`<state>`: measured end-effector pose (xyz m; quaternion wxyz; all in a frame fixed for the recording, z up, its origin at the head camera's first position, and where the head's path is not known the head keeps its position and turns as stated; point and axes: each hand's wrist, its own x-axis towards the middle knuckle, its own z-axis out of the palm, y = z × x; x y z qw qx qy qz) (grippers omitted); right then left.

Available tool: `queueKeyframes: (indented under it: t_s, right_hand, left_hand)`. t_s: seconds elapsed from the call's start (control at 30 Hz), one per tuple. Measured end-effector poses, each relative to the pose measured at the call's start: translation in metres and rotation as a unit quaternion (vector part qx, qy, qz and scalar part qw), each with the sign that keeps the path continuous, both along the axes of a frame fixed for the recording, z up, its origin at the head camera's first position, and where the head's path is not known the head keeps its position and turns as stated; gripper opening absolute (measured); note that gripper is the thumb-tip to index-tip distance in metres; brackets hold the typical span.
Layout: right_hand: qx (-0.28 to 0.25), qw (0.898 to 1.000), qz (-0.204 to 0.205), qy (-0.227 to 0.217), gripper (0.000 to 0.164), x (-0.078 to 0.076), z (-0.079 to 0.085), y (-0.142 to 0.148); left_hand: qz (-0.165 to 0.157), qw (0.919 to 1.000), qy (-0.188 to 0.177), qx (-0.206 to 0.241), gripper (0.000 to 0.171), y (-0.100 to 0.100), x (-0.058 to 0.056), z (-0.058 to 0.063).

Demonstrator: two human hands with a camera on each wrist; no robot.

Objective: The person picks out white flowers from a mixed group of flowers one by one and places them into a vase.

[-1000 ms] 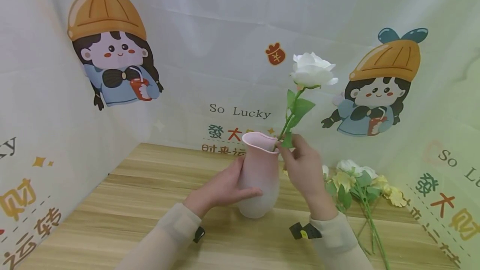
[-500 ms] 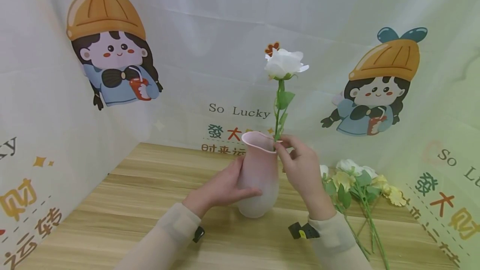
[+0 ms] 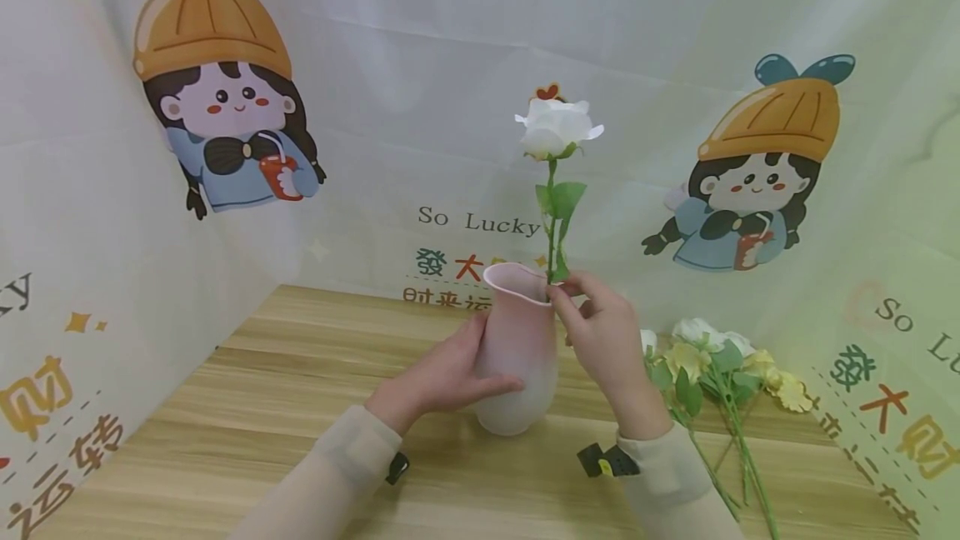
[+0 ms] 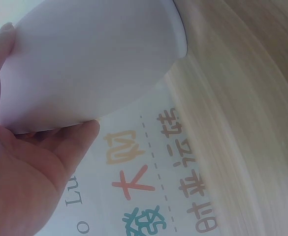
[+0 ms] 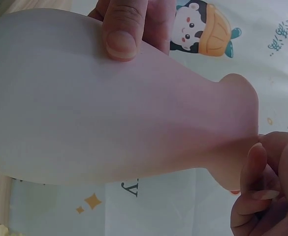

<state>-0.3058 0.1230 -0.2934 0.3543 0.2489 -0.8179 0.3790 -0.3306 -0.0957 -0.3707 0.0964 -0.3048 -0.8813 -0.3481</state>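
Note:
A pink-to-white vase (image 3: 525, 344) with a wavy rim stands on the wooden table. My left hand (image 3: 442, 369) grips its left side, thumb across the front; the left wrist view shows the fingers behind the vase's pale body (image 4: 94, 59). At the right of the rim, my right hand (image 3: 606, 340) pinches the green stem of a white rose (image 3: 558, 130). The rose stands nearly upright above the vase, its lower stem inside the mouth and hidden. In the right wrist view, the fingertips of the right hand (image 5: 276, 182) are right at the rim.
Several white and yellow flowers (image 3: 701, 357) lie on the table to the right, their green stems (image 3: 738, 440) pointing toward the front. A printed cloth (image 3: 420, 65) hangs behind and at both sides of the table (image 3: 247, 407).
The white rose has swung from a rightward lean to nearly upright, its bloom moving left and its leaves turning. My right hand shifted slightly left; the left hand and vase stayed put.

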Motion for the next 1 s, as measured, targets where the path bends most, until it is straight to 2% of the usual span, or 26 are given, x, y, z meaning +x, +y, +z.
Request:
queueKeyframes:
  t_s: [0.3, 0.5, 0.7, 1.0]
  right_hand:
    - [-0.001, 1.000, 0.021, -0.003, 0.021, -0.0024, -0.0017, 0.0016]
    - [0.002, 1.000, 0.021, -0.002, 0.021, -0.0037, -0.0023, 0.0019]
    - [-0.001, 1.000, 0.023, -0.003, 0.021, -0.0034, -0.0018, 0.0018]
    - [0.000, 1.000, 0.027, 0.000, 0.020, -0.0015, -0.0006, 0.0016]
  left_hand:
    - [-0.007, 0.9998, 0.021, 0.000, 0.103, -0.0003, 0.0010, 0.0010]
    - [-0.012, 0.9998, 0.012, 0.008, 0.103, -0.0004, 0.0001, 0.0010]
    - [-0.004, 0.9999, 0.009, -0.006, 0.104, -0.0002, -0.0008, 0.0007]
    - [-0.004, 0.9999, 0.015, -0.005, 0.105, 0.0004, 0.0003, 0.0021]
